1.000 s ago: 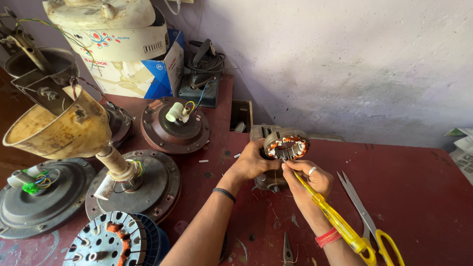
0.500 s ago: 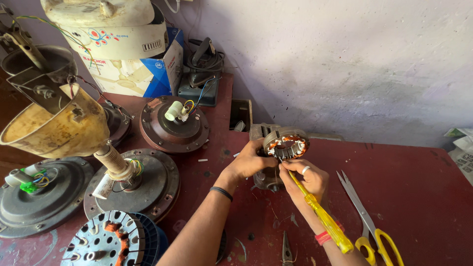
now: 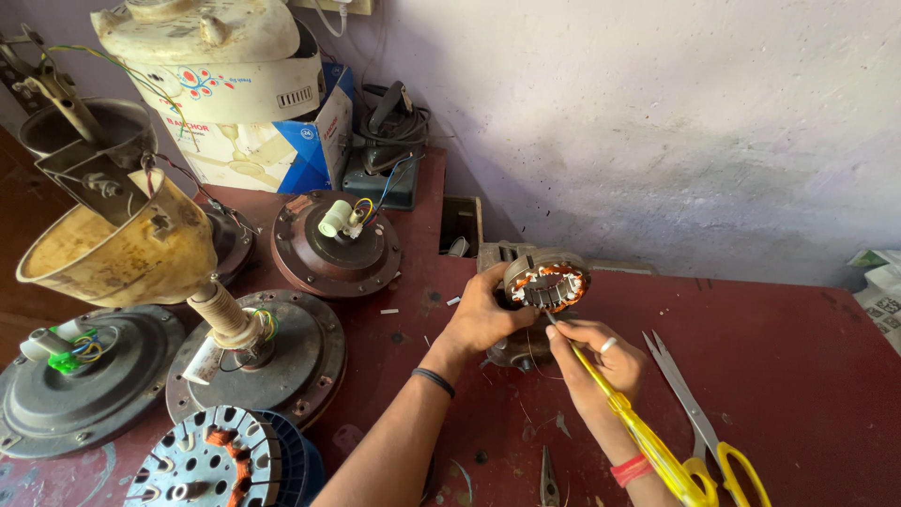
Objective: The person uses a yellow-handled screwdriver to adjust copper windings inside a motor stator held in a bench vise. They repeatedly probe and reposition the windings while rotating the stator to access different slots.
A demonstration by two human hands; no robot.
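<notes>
Screwdriver [image 3: 627,414] now lower in clamped right hand [image 3: 591,361]; left hand [image 3: 483,314] gripping stator [image 3: 546,283].

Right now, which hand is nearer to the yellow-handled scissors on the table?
Right. The right hand, holding a yellow screwdriver, sits just left of the scissors. The left hand grips the copper-wound stator, farther away.

Pliers [image 3: 548,481] — handles cut off below.
</notes>
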